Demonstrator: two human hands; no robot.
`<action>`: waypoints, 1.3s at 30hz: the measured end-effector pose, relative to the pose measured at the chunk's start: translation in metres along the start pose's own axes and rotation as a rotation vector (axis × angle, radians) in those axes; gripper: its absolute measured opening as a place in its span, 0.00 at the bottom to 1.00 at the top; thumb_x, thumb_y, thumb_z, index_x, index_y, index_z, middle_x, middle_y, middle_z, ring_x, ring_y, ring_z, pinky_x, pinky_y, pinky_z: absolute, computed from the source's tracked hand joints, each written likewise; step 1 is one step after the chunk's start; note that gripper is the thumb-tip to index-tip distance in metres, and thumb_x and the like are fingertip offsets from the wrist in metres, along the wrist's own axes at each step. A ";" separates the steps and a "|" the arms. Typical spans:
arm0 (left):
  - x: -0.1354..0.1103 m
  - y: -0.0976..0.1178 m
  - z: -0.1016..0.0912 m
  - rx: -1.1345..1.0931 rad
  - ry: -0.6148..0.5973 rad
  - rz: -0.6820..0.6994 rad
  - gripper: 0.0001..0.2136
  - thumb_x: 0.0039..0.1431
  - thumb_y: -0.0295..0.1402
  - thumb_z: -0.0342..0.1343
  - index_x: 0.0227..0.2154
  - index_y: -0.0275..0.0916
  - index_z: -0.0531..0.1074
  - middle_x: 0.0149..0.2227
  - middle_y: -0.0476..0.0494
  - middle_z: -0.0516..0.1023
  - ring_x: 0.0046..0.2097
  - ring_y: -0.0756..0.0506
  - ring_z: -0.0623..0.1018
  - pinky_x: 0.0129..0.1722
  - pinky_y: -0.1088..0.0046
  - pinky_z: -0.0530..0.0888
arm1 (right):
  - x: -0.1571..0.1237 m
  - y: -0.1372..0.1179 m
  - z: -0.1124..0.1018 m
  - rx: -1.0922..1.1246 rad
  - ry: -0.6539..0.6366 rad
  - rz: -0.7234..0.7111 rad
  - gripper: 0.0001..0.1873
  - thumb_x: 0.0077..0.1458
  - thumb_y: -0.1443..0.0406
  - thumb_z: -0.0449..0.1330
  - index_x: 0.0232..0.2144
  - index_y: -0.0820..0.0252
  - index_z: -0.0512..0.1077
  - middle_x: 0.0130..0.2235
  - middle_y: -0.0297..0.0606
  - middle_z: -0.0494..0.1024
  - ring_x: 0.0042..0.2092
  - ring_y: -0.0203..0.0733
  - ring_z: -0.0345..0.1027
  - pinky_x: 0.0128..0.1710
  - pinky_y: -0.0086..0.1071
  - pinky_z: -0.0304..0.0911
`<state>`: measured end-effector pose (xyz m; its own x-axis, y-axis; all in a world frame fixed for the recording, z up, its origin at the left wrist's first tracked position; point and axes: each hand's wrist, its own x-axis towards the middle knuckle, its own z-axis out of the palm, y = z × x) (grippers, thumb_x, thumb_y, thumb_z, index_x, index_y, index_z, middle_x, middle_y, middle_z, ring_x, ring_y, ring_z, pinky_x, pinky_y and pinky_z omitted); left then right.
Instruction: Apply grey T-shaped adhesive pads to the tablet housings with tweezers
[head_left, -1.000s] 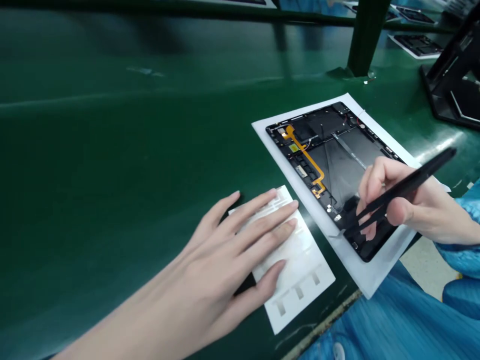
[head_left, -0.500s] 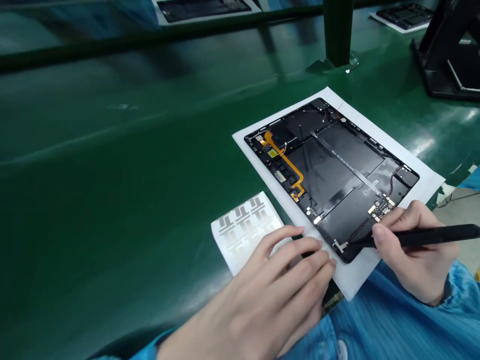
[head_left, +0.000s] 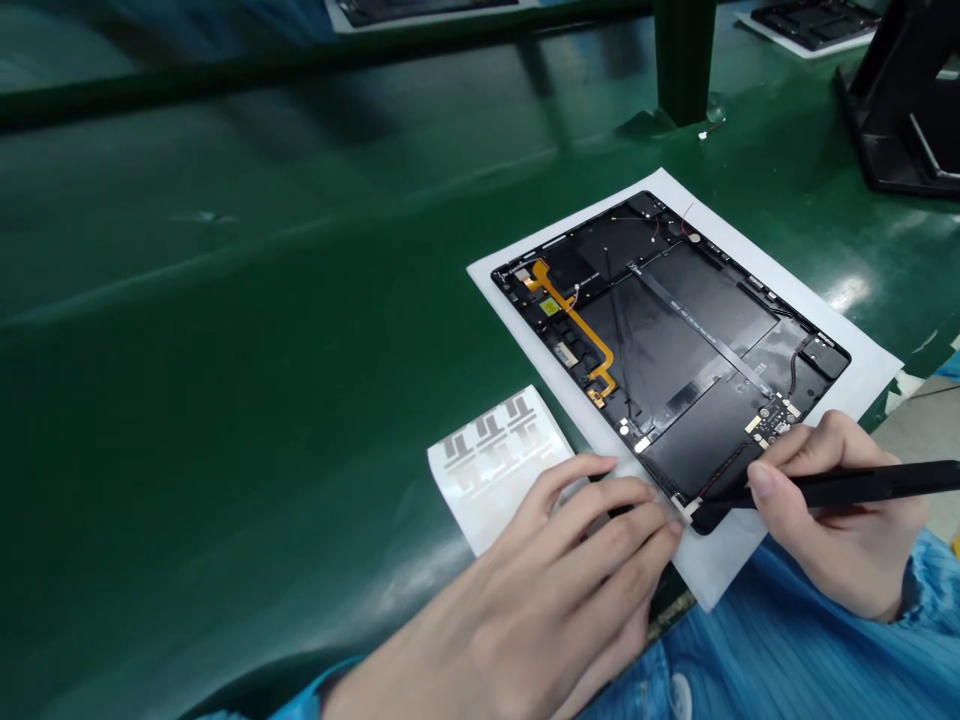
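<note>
My right hand (head_left: 847,520) is closed around black tweezers (head_left: 877,485). Their tip reaches a small pale T-shaped sticker (head_left: 688,508) at the near corner of an opened tablet housing (head_left: 694,345). Inside the housing are an orange flex cable (head_left: 592,335), a grey ribbon cable (head_left: 705,330) and a small circuit board (head_left: 772,420). My left hand (head_left: 570,570) lies with fingers extended, fingertips by the housing's near left edge; its thumb is hidden. Partly under that hand is a white sticker sheet (head_left: 487,480) with silvery T-shaped pieces.
White paper (head_left: 731,575) lies under the housing on the green bench (head_left: 225,400). A green post (head_left: 684,60) rises behind, with a black stand (head_left: 900,130) at right. Other housings (head_left: 814,22) sit on paper at the back.
The left fingertips have come closer to the corner sticker, which now sits slightly over the housing's edge. The whole view has shifted a little; the right hand keeps the tweezers there.
</note>
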<state>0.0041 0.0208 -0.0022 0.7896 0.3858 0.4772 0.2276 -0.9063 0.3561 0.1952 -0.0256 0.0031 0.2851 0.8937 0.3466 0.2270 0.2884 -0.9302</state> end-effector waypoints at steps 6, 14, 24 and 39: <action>0.001 -0.001 0.000 -0.009 -0.003 -0.006 0.11 0.68 0.26 0.44 0.38 0.33 0.73 0.37 0.47 0.80 0.43 0.47 0.74 0.58 0.65 0.62 | 0.001 -0.001 -0.001 0.009 0.014 0.007 0.13 0.49 0.76 0.63 0.20 0.59 0.65 0.21 0.27 0.70 0.21 0.28 0.65 0.21 0.20 0.64; 0.001 0.000 -0.006 0.043 -0.075 -0.010 0.10 0.68 0.26 0.45 0.44 0.34 0.71 0.39 0.48 0.80 0.47 0.47 0.74 0.58 0.65 0.63 | -0.002 0.002 -0.001 0.013 0.002 0.002 0.13 0.51 0.75 0.63 0.22 0.58 0.65 0.22 0.28 0.70 0.21 0.30 0.65 0.21 0.22 0.63; -0.001 0.004 -0.001 0.090 -0.032 -0.006 0.13 0.70 0.26 0.43 0.49 0.31 0.71 0.37 0.47 0.79 0.46 0.45 0.73 0.52 0.63 0.64 | -0.003 0.001 0.000 -0.012 -0.020 0.018 0.14 0.52 0.74 0.62 0.22 0.58 0.63 0.22 0.27 0.70 0.22 0.30 0.65 0.22 0.24 0.63; -0.004 0.005 0.001 0.088 -0.052 0.014 0.13 0.70 0.26 0.41 0.45 0.31 0.71 0.35 0.47 0.79 0.45 0.46 0.74 0.57 0.62 0.62 | 0.001 -0.005 -0.002 -0.103 -0.162 0.054 0.11 0.55 0.70 0.63 0.25 0.56 0.66 0.24 0.31 0.72 0.27 0.36 0.68 0.20 0.27 0.61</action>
<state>0.0032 0.0148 -0.0034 0.8211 0.3658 0.4382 0.2640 -0.9240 0.2768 0.1963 -0.0274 0.0085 0.1481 0.9529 0.2645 0.3116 0.2089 -0.9270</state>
